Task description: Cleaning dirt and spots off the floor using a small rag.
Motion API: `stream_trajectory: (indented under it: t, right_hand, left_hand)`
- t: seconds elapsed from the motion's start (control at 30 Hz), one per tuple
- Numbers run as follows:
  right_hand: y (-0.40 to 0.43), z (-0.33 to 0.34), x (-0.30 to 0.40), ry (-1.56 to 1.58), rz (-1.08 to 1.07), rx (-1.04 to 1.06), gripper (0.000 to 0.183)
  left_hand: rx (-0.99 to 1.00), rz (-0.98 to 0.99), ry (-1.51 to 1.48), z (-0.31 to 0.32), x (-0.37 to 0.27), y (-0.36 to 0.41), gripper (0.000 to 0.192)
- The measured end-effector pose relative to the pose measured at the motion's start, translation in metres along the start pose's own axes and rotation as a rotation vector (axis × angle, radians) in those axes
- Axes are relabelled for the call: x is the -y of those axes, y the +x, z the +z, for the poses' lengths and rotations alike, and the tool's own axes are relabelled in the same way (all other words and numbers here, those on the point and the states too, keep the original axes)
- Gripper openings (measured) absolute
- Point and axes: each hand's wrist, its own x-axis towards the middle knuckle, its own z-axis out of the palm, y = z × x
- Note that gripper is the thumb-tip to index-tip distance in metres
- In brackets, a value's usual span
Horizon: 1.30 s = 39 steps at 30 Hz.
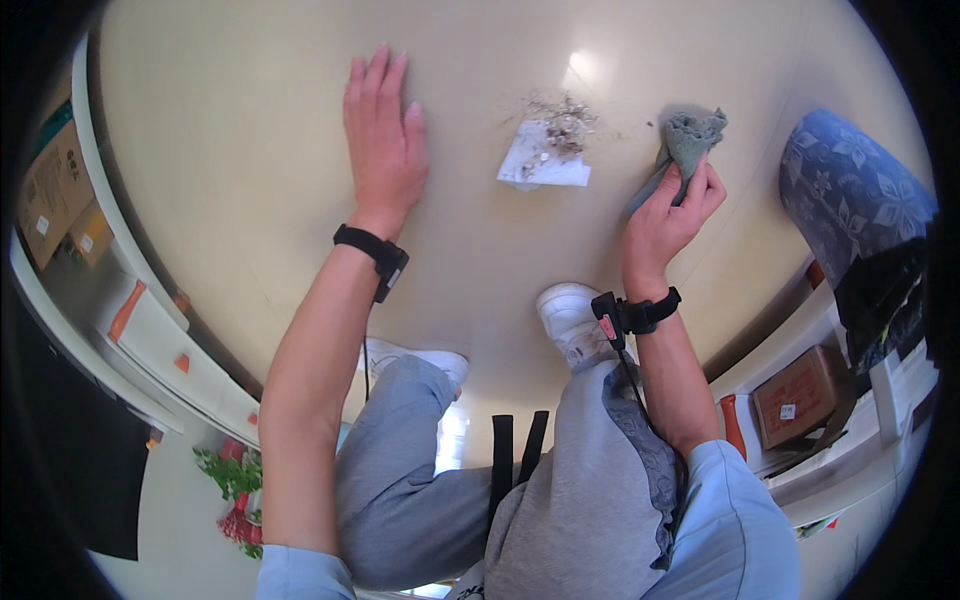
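Note:
My right hand (671, 214) is closed around a grey-green cloth (690, 139), which is bunched above the fingers and hangs down beside them. To its left, a folded white paper tissue (551, 169) lies on the glossy cream floor (465, 247), with a scattered pile of dirt and crumbs (568, 127) partly on it and partly beyond its upper edge. My left hand (386, 139) is at the left of the pile, palm down over the floor, its fingers extended and holding nothing. Whether its palm touches the floor cannot be seen.
A blue floral-patterned object (847, 172) and a black plastic bag (881, 300) stand at the right, above a shelf with a cardboard box (799, 397). White drawers (180, 345) and more cardboard boxes (60, 195) line the left. My white shoes (570, 319) are below the pile.

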Motion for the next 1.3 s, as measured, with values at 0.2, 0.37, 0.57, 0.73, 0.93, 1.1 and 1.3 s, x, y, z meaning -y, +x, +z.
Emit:
stream_trajectory:
  t: [0.2,0.37,0.57,0.73,0.93,1.1,1.3]
  right_hand:
    - [-0.001,0.014,0.011,-0.082,-0.113,0.079,0.044]
    - [-0.008,0.03,0.015,-0.042,-0.149,0.11,0.043]
    - [-0.009,0.044,0.025,-0.002,-0.199,0.128,0.042]
    - [-0.005,0.049,0.024,0.028,-0.243,0.166,0.042]
    - [-0.006,0.046,0.015,-0.046,-0.473,0.223,0.044]
    - [0.0,0.043,0.006,-0.054,-0.578,0.272,0.042]
    - [0.004,0.04,0.0,-0.023,-0.642,0.351,0.042]
  left_hand:
    - [0.081,-0.042,-0.054,-0.008,-0.003,-0.056,0.054]
    - [0.078,-0.104,-0.096,-0.018,0.008,-0.101,0.056]
    - [0.103,-0.066,-0.206,-0.033,0.022,-0.126,0.057]
    - [0.146,0.013,-0.222,-0.036,0.026,-0.141,0.058]
    - [0.14,0.082,-0.255,-0.03,0.012,-0.166,0.057]
    - [0.175,0.155,-0.243,-0.039,0.009,-0.193,0.054]
    - [0.142,0.145,-0.236,-0.051,0.008,-0.239,0.052]
